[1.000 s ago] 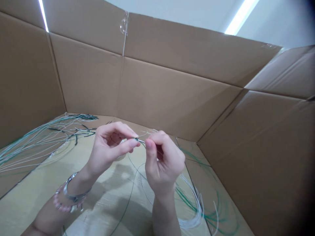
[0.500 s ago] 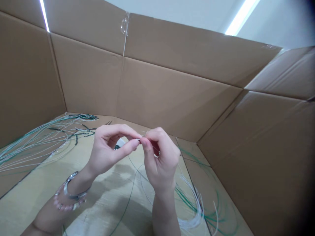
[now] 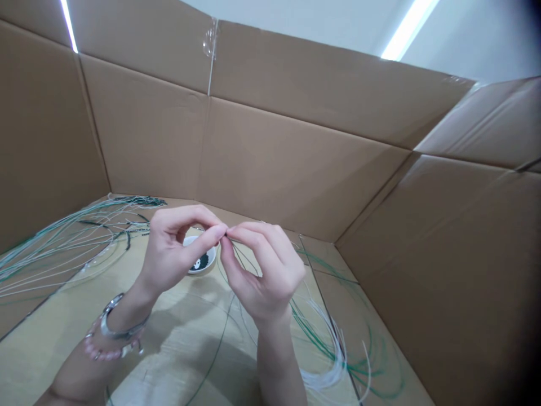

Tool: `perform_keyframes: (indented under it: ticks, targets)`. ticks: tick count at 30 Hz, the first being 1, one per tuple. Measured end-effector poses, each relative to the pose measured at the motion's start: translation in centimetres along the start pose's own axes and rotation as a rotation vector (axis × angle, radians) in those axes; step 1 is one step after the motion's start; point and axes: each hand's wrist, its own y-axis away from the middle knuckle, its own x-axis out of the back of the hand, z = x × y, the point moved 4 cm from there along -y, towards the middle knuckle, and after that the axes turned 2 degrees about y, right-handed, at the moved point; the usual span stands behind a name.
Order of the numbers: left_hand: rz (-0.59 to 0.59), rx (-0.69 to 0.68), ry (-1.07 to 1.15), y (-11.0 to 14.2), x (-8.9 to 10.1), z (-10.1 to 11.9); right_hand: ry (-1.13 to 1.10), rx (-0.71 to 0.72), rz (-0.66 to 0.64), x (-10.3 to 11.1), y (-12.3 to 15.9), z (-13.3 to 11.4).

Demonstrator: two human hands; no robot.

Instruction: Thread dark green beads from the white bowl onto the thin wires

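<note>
My left hand (image 3: 173,248), with a silver bracelet and a pink bead bracelet on its wrist, is closed in a pinch of thumb and forefinger. Against its fingertips meet those of my right hand (image 3: 264,268), pinched as well. A tiny dark bit shows where they touch. Thin wires (image 3: 220,347), green and whitish, curve from under the fingers down over the table; their ends are covered by the fingertips. Behind the left hand stands a small white bowl (image 3: 213,259) with small black and white pieces in it, partly hidden.
Green and white wires (image 3: 63,234) fan out at the left, with dark sections toward their far ends. Coiled white and green wires (image 3: 333,361) lie at the right. Tall cardboard walls (image 3: 296,163) surround the yellowish tabletop (image 3: 169,344).
Both hands have shifted slightly left and up, still fingertip to fingertip. More of the white bowl shows. The short whitish end seen at the left thumb earlier is out of sight.
</note>
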Motion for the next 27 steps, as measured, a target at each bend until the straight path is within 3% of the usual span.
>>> perform_keyframes:
  ticks: [5, 11, 15, 18, 22, 27]
  targets:
    - [0.050, -0.033, -0.167, -0.2, 0.6, -0.2, 0.012, -0.158, -0.121, -0.1, 0.1, 0.6]
    - [0.318, -0.123, -0.215, -1.1, 3.7, -0.5, 0.099, -0.443, -0.597, 0.4, 0.9, 2.9]
    - [0.339, -0.128, -0.201, -1.6, 4.8, -1.1, 0.108, -0.530, -0.777, 0.8, 1.3, 3.6]
    - [0.182, -0.059, -0.209, -1.7, 3.5, -1.6, -0.022, -0.524, -0.743, 0.6, 1.2, 3.3]
    - [-0.077, 0.011, -0.274, -1.2, 0.5, -1.8, -0.378, -0.598, -0.627, -0.6, 1.1, 2.7]
    - [-0.062, 0.038, -0.201, -0.8, -0.8, -1.8, -0.411, -0.625, -0.522, -1.7, 1.2, 3.0]
